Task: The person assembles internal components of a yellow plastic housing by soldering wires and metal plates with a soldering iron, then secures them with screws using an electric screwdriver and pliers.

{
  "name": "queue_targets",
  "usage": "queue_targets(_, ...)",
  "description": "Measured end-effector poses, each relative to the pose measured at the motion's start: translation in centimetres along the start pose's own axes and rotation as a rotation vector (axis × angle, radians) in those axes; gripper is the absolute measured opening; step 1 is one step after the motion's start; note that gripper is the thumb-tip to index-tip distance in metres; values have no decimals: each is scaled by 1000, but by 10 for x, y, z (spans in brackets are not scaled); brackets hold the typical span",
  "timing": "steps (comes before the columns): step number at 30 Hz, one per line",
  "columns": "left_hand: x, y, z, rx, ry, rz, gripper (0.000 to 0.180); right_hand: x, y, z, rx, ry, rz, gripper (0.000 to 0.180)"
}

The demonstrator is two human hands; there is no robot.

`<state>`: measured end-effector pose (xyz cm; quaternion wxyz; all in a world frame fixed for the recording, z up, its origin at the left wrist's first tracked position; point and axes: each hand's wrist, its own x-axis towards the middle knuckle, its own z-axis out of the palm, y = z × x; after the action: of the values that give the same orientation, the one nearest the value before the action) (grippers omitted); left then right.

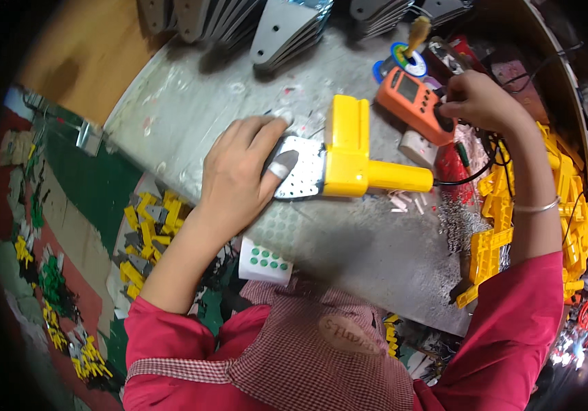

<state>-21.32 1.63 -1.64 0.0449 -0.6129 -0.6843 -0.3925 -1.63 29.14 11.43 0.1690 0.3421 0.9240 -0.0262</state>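
A yellow-handled tool (346, 154) with a flat silver plate full of small holes lies across the middle of the bench. My left hand (239, 161) grips its plate end, the thumb on top and the fingers by the far edge; white wraps cover the thumb and a fingertip. A black cord runs from the handle's right end. My right hand (479, 103) is at an orange multimeter (407, 99) beyond the handle, its bent fingers closed at the dial, which they partly hide.
Grey triangular metal plates (287, 34) stand along the far edge. Yellow plastic shells (493, 250) pile up at the right, beside small screws (455, 226). A sheet of green round stickers (266, 260) lies at the near edge. A solder spool (410, 58) sits behind the meter.
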Motion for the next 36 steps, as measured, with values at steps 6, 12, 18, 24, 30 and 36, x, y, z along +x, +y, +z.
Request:
queue_targets(6,-27,-1,-30,-12,234,100,28,-21,-21,15,-345,211,20,26)
queue_targets(12,-121,5,-52,-191,-14,-322,29,-67,-97,31,78,654,-388,19)
queue_targets(18,-138,35,-15,-1254,-474,-972,45,-120,-182,107,586,176,-585,19)
queue_targets(24,-139,46,-6,-1274,-207,-1020,37,-125,-207,139,546,280,-499,18)
queue_targets(30,-146,52,-20,-934,-256,-834,55,-136,-217,144,512,264,-486,19)
queue_targets(36,-140,56,-23,-774,-267,-853,57,-136,-224,147,476,313,-440,19)
